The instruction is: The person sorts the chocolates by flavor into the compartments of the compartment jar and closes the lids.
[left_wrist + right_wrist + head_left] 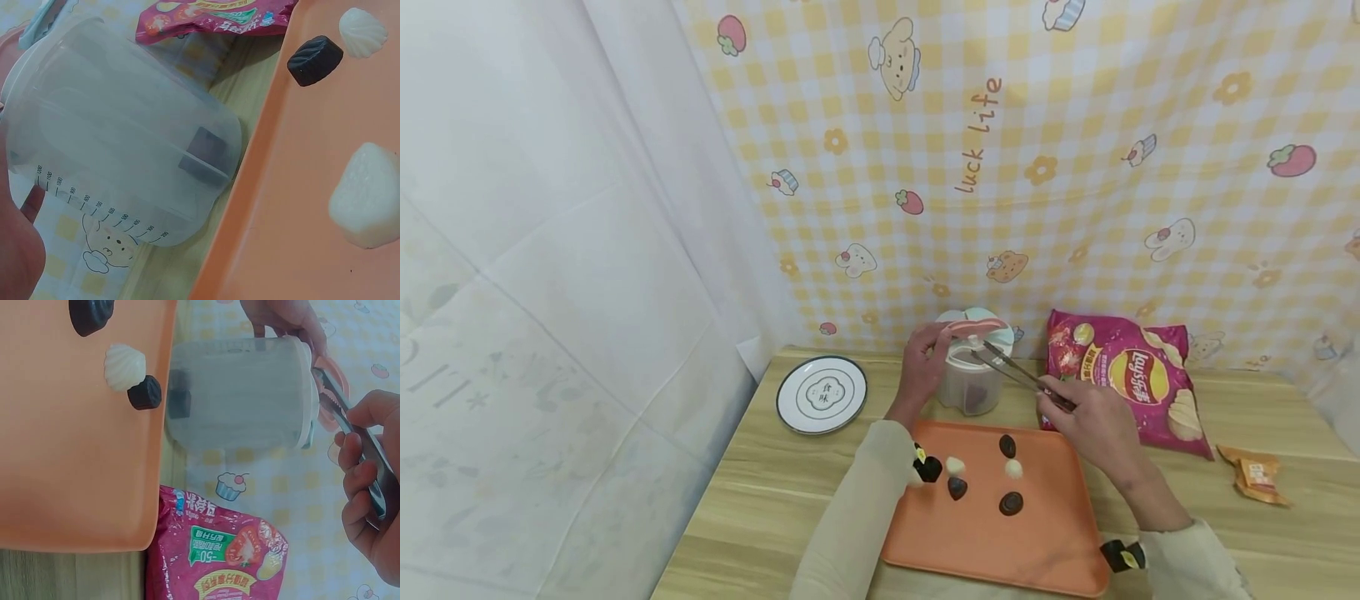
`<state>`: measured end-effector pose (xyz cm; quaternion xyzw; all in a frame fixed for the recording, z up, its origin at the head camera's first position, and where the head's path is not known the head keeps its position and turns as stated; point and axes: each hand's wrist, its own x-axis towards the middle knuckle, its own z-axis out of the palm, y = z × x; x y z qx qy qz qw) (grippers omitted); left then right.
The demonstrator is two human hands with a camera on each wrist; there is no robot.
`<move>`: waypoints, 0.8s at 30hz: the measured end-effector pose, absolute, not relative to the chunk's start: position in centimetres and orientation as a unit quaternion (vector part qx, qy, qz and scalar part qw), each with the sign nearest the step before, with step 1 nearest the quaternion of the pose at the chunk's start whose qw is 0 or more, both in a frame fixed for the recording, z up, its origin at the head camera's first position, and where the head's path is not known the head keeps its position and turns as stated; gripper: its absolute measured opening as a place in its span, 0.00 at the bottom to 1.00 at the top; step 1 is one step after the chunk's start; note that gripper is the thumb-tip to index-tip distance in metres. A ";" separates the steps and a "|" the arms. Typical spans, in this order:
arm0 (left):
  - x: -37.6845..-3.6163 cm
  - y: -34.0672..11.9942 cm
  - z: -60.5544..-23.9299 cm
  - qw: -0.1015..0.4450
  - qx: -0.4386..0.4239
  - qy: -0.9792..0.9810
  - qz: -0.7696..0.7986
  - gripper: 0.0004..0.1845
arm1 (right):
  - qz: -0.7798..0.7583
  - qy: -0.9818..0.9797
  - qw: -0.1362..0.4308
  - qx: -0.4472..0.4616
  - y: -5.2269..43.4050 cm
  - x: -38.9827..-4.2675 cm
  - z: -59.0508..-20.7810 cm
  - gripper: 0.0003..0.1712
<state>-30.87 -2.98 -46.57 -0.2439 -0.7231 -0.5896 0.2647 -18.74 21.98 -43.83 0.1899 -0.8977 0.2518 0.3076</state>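
A clear plastic container (955,390) with a multi-part lid stands behind the orange tray (985,550). My left hand (919,371) grips the lid at its left side, fingers at the raised pink flap (976,327). My right hand (1093,423) holds metal tongs (1019,375), their tips at the opening under that flap. Between the tong tips nothing shows in the head view. A dark chocolate piece (206,153) lies at the container's bottom. On the tray sit several dark chocolates (1011,503) and white chocolates (1013,468).
A magenta chip bag (1138,379) lies right of the container, beside the tray's far right corner. Farther right is a small orange packet (1255,473). At the left stands a white plate (797,400) with a dark rim. A checked curtain (880,225) hangs behind the table.
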 end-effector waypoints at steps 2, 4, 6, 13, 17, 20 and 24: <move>-30.3 -3.1 -45.8 0.266 -0.249 -0.720 -0.590 0.11 | 0.252 -0.898 0.307 0.191 22.0 -18.8 -43.8 0.16; -29.7 -3.2 -45.1 0.265 -0.252 -0.720 -0.590 0.11 | 0.253 -0.898 0.306 0.192 22.1 -18.8 -43.9 0.16; -29.5 -3.2 -44.9 0.267 -0.255 -0.718 -0.590 0.11 | 0.254 -0.899 0.303 0.190 22.1 -18.7 -43.9 0.16; -29.5 -3.3 -44.8 0.263 -0.259 -0.716 -0.592 0.11 | 0.258 -0.904 0.288 0.183 22.4 -18.2 -43.8 0.17; -30.7 -3.1 -46.2 0.264 -0.264 -0.715 -0.590 0.12 | 0.262 -0.903 0.285 0.189 22.9 -17.4 -43.4 0.18; -31.7 -3.0 -47.4 0.263 -0.261 -0.717 -0.590 0.12 | 0.268 -0.905 0.269 0.195 23.4 -16.8 -43.2 0.18; -32.1 -3.1 -47.7 0.262 -0.256 -0.718 -0.593 0.12 | 0.275 -0.913 0.228 0.197 24.2 -16.0 -43.2 0.20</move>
